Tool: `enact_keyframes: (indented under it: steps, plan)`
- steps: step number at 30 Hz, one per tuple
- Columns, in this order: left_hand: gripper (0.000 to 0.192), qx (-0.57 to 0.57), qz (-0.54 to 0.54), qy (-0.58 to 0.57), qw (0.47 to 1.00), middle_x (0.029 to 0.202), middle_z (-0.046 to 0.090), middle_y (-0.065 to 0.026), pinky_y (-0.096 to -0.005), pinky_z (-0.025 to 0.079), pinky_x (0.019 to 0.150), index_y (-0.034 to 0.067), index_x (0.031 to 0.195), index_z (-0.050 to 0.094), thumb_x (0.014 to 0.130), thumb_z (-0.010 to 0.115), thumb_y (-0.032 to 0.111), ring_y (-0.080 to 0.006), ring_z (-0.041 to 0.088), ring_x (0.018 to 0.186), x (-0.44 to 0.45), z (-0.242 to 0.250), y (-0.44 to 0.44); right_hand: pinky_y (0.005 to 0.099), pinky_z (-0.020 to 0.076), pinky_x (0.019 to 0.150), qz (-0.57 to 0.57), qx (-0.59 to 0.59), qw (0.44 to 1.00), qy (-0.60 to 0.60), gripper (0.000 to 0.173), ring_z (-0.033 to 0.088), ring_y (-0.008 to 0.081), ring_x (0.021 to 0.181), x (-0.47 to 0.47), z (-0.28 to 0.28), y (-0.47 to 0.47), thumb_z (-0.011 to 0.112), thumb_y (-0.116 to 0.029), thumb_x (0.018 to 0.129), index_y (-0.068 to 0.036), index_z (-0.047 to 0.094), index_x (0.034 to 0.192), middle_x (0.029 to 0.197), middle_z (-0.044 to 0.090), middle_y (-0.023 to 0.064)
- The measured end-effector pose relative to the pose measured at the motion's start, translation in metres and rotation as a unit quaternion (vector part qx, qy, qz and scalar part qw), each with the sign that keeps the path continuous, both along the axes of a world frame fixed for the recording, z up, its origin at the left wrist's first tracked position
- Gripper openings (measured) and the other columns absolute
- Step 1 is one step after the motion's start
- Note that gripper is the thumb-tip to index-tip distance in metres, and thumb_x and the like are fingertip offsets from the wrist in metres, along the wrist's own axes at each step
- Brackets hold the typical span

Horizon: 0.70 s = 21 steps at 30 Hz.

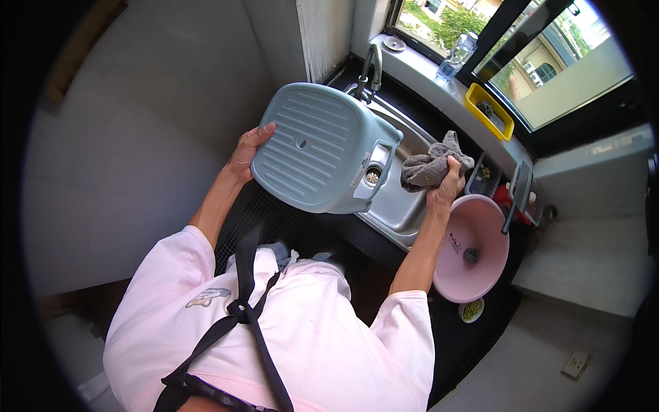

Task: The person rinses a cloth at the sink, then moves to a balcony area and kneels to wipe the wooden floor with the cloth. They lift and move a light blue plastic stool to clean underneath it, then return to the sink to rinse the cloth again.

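Note:
A light-blue plastic stool (314, 149) is held up over the left part of a stainless steel sink (394, 206), its ribbed seat turned toward me. My left hand (249, 152) grips the seat's left edge, thumb on top. Through the opening in the stool's side the sink drain shows. My right hand (447, 180) clutches a bunched grey cloth (430, 165) above the sink's right side, apart from the stool. The stool hides much of the basin. Behind it rises a curved metal faucet (378, 64).
Right of the sink stands a pink plastic basin (481, 226) with a small dark scrubber inside. By it sit a small bowl of green pieces (471, 310) and a dark tray (484, 175). The windowsill carries a yellow basket (489, 110) and a clear plastic bottle (456, 56).

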<state>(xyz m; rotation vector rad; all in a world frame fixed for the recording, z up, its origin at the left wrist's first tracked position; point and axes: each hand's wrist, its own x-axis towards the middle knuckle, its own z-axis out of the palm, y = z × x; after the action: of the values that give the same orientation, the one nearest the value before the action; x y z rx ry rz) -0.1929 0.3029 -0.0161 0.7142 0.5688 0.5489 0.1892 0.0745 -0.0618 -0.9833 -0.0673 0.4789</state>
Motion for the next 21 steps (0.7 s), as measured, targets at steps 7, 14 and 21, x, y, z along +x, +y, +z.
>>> enact_keyframes:
  steps: [7, 14, 21]
  plan:
    - [0.049, 0.034, 0.084, 0.070, 0.993, 0.113, 0.074, -0.0122, -0.0344, 0.064, 0.087, -0.002, 0.128, 0.062, 0.096, 0.076, 0.032, -0.0189, 0.075, 0.096, -0.015, 0.006, -0.007, 0.0371, 0.0581, 0.076, 0.310, -0.197, 0.924, 0.105, 0.047, 0.070, 0.0238, 0.080, 0.084, -0.103, 0.130, 0.067, -0.046, 0.092, -0.001, 0.068, 0.107, 0.096, 0.072, 0.0115]
    - [0.062, 0.081, 0.172, 0.097, 0.977, 0.119, 0.072, -0.0142, -0.0344, 0.063, 0.090, -0.004, 0.134, 0.057, 0.091, 0.080, 0.034, -0.0211, 0.074, 0.103, -0.067, 0.017, -0.027, 0.0553, 0.0443, 0.109, 0.482, -0.184, 0.824, 0.234, 0.103, 0.063, 0.0364, 0.120, 0.065, -0.180, 0.247, 0.047, -0.088, 0.086, -0.002, 0.055, 0.140, 0.129, 0.068, 0.0182]
    - [0.076, 0.120, 0.220, 0.152, 0.956, 0.124, 0.069, -0.0145, -0.0340, 0.060, 0.094, -0.005, 0.139, 0.052, 0.085, 0.086, 0.036, -0.0206, 0.072, 0.107, -0.092, 0.022, -0.025, 0.0468, 0.0543, 0.094, 0.474, -0.166, 0.813, 0.296, 0.060, 0.071, 0.0273, 0.095, 0.054, -0.172, 0.286, 0.052, -0.066, 0.095, -0.011, 0.074, 0.108, 0.099, 0.076, 0.0091]
